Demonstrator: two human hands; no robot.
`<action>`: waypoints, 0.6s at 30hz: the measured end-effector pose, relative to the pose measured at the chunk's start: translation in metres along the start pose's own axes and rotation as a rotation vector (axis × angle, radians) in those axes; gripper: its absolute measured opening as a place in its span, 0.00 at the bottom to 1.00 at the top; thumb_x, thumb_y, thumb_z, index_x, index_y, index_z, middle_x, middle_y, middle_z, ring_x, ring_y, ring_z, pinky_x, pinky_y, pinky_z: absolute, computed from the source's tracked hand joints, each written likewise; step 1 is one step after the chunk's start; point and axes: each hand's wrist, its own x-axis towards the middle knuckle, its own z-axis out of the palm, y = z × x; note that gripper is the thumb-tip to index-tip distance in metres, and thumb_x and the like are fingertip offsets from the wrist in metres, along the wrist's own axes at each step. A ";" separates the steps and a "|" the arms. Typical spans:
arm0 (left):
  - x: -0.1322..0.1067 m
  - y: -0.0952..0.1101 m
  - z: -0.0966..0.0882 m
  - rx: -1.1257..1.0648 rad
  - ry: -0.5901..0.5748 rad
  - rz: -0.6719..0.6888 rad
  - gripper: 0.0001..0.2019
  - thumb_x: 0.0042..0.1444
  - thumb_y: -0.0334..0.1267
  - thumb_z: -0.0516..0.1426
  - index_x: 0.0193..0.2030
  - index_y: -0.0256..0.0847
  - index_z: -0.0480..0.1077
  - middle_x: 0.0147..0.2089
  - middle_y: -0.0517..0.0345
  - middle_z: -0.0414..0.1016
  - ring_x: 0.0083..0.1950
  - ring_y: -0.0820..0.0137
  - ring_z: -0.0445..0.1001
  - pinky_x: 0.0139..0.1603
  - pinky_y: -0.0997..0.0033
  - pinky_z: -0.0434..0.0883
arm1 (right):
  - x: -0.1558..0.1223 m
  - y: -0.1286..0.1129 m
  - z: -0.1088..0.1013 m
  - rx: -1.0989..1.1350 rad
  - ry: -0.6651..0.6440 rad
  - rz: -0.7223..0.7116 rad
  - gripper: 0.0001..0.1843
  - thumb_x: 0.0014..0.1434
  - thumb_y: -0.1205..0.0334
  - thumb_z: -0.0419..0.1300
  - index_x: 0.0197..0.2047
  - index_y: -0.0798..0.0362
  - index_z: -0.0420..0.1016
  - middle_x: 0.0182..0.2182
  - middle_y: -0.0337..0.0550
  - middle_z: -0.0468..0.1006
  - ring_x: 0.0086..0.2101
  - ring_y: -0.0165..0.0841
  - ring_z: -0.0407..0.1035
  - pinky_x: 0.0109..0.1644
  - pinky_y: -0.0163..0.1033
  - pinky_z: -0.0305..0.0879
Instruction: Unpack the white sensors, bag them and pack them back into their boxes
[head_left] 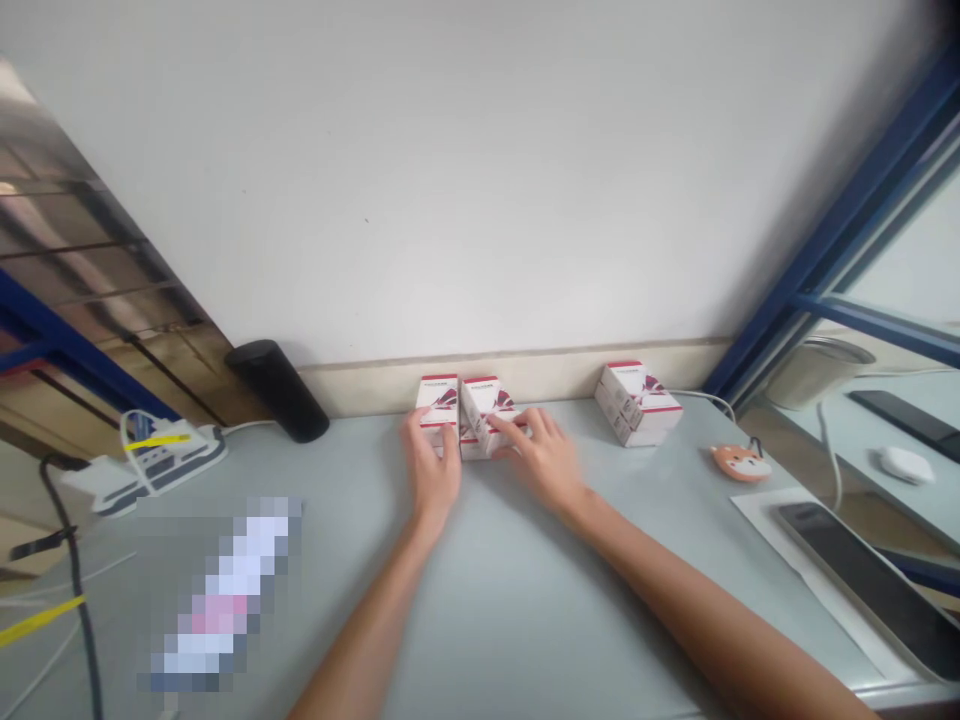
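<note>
Two small white boxes with red edges stand side by side against the wall at the back of the desk. My left hand (433,468) is closed round the front of the left box (438,388), thumb on one side and fingers on the other. My right hand (546,458) grips the right box (480,393), with a finger on its top. This box sits a little askew on another box (474,450) beneath it. My hands partly cover both box fronts, and I cannot tell if another box lies under the left one.
Similar boxes (639,405) are stacked to the right. A black cylinder (277,390) leans at the back left near a white power strip (161,460) with cables. An orange-and-white animal-shaped item (741,463) and a dark phone-like device (870,580) on white paper lie right. A blurred-out patch (225,600) is front left.
</note>
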 end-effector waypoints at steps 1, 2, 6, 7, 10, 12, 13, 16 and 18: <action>0.000 -0.001 0.000 0.002 0.000 0.013 0.18 0.68 0.43 0.55 0.62 0.44 0.61 0.63 0.43 0.67 0.65 0.57 0.68 0.67 0.53 0.67 | 0.008 -0.005 0.004 -0.012 -0.035 -0.022 0.24 0.68 0.59 0.65 0.66 0.40 0.74 0.45 0.49 0.74 0.47 0.43 0.69 0.44 0.42 0.71; 0.000 -0.001 -0.001 0.006 -0.001 0.028 0.18 0.68 0.43 0.55 0.62 0.44 0.61 0.63 0.43 0.67 0.65 0.57 0.68 0.68 0.52 0.66 | 0.015 -0.010 0.008 -0.018 -0.066 -0.034 0.24 0.68 0.60 0.64 0.66 0.41 0.73 0.45 0.50 0.74 0.48 0.43 0.69 0.42 0.41 0.71; 0.003 -0.006 -0.002 0.035 -0.004 0.089 0.15 0.69 0.44 0.54 0.59 0.44 0.63 0.62 0.44 0.67 0.65 0.57 0.68 0.68 0.51 0.66 | 0.034 -0.032 0.017 -0.033 -0.106 0.005 0.23 0.68 0.63 0.63 0.65 0.41 0.73 0.48 0.52 0.73 0.49 0.43 0.68 0.38 0.39 0.71; 0.003 -0.006 -0.002 0.046 -0.004 0.103 0.15 0.69 0.44 0.54 0.59 0.44 0.63 0.62 0.44 0.67 0.65 0.57 0.69 0.67 0.51 0.67 | 0.036 -0.034 0.017 -0.035 -0.100 0.020 0.23 0.67 0.63 0.63 0.64 0.41 0.73 0.48 0.52 0.73 0.49 0.43 0.69 0.38 0.39 0.71; 0.004 -0.006 -0.004 0.077 -0.006 0.132 0.15 0.69 0.44 0.54 0.59 0.44 0.64 0.62 0.43 0.67 0.65 0.55 0.68 0.67 0.49 0.67 | 0.034 -0.024 0.007 0.032 -0.079 -0.014 0.24 0.67 0.58 0.65 0.65 0.39 0.72 0.50 0.50 0.75 0.48 0.42 0.71 0.43 0.40 0.74; 0.002 -0.001 -0.005 0.134 0.027 0.159 0.15 0.68 0.41 0.54 0.59 0.43 0.64 0.64 0.41 0.65 0.69 0.52 0.64 0.69 0.44 0.63 | 0.029 0.000 -0.006 0.103 -0.049 -0.054 0.25 0.68 0.54 0.63 0.67 0.37 0.70 0.53 0.46 0.75 0.46 0.39 0.74 0.46 0.40 0.74; 0.000 0.004 -0.006 0.182 0.057 0.201 0.14 0.68 0.39 0.55 0.59 0.43 0.65 0.65 0.40 0.64 0.71 0.50 0.62 0.71 0.40 0.60 | 0.024 0.017 -0.014 0.089 -0.015 -0.005 0.25 0.69 0.53 0.62 0.68 0.37 0.69 0.55 0.47 0.74 0.45 0.39 0.74 0.48 0.42 0.74; -0.009 0.022 -0.006 0.323 0.142 0.466 0.14 0.64 0.29 0.55 0.55 0.42 0.68 0.62 0.41 0.66 0.73 0.47 0.60 0.72 0.35 0.56 | 0.006 0.076 -0.037 -0.027 0.143 0.208 0.22 0.71 0.59 0.55 0.66 0.49 0.72 0.60 0.60 0.68 0.56 0.52 0.69 0.60 0.59 0.66; -0.017 0.034 -0.005 0.296 0.124 0.601 0.15 0.61 0.25 0.56 0.53 0.43 0.69 0.59 0.43 0.67 0.70 0.48 0.64 0.69 0.38 0.61 | -0.009 0.113 -0.051 -0.242 0.229 0.412 0.24 0.66 0.60 0.59 0.65 0.50 0.72 0.62 0.62 0.66 0.64 0.57 0.60 0.66 0.63 0.59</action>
